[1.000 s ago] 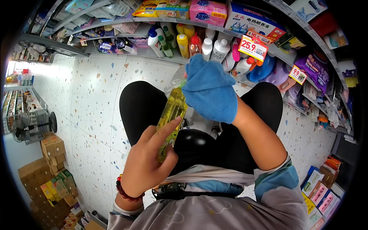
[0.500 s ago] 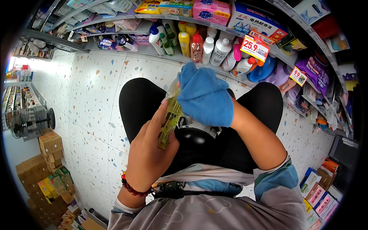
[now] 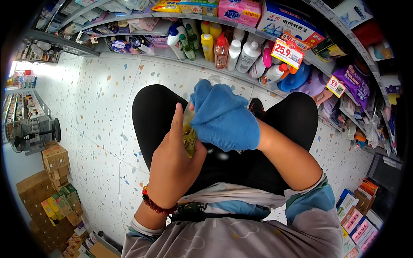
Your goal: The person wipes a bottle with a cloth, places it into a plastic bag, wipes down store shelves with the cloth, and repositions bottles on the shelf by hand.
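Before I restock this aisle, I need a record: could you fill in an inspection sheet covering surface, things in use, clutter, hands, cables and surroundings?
Surface: speckled white floor.
Job's things: yellow bottle, mostly hidden; blue cloth overlapping it in view.
Clutter: cardboard boxes stacked at left.
Hands: left hand holds the bottle, index finger extended; right hand mostly covered by the cloth, grip hidden.
Cables: nothing seen.
Surroundings: shelf ahead with assorted bottles, including a red-capped bottle.
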`<action>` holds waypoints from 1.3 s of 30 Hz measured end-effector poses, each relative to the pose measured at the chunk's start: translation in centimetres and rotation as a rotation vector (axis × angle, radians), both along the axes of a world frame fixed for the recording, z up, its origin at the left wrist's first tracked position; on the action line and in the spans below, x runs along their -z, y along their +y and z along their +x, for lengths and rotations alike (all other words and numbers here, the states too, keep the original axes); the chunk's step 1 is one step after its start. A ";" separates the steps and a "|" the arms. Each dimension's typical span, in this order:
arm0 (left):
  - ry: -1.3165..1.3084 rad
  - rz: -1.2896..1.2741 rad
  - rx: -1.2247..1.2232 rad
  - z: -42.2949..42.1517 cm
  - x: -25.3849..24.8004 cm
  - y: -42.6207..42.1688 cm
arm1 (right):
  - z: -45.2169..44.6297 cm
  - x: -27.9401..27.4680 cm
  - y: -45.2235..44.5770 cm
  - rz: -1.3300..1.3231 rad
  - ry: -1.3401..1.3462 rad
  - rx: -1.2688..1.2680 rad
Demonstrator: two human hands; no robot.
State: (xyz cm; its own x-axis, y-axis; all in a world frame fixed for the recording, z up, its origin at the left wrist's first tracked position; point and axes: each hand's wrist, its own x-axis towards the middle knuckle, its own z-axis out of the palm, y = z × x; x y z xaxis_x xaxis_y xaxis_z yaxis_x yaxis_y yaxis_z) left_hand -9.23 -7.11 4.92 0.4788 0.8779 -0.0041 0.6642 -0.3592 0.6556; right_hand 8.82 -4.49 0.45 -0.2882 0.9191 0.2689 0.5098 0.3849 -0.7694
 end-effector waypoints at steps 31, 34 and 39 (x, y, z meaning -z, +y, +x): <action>-0.656 -0.666 -0.467 -0.6 1.9 2.8 | 0.5 -0.9 -1.2 0.072 -0.168 0.032; -0.719 -0.709 -0.480 0.1 2.0 2.5 | 0.0 0.3 -1.3 -0.007 -0.144 0.117; -0.796 -0.775 -0.470 0.4 2.8 2.3 | 0.2 0.2 -1.1 -0.044 -0.202 0.057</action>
